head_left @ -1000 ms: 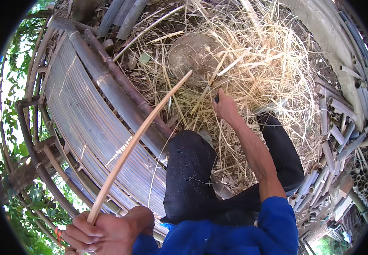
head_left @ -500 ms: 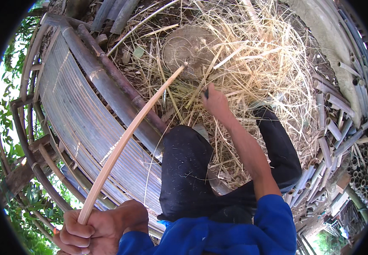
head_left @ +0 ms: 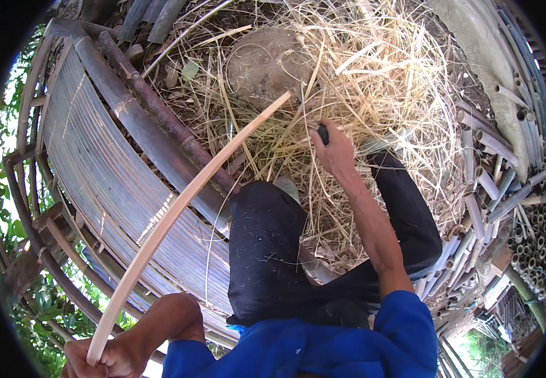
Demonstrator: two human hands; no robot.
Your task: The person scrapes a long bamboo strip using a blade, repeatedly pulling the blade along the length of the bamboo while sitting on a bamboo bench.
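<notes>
My left hand (head_left: 106, 360), at the lower left, is closed round the near end of a long pale bamboo strip (head_left: 184, 196). The strip bows up across the view, its far end over the straw-like shavings beside a round stump-like block (head_left: 263, 66). My right hand (head_left: 337, 151) grips a small tool with a black handle (head_left: 323, 134), a little to the right of and below the strip's far end. The tool's blade or tip cannot be made out against the shavings.
Thin bamboo shavings (head_left: 386, 82) cover the ground ahead. A slatted bamboo bench (head_left: 109, 164) with a thick pole edge runs along my left. Cut bamboo tubes (head_left: 496, 148) are stacked at the right, beside a pale ledge (head_left: 474, 38). My bent legs (head_left: 266, 252) are in the middle.
My left hand has moved down and to the left with the strip's near end. The strip's far end and my right hand have shifted right. The view has turned slightly.
</notes>
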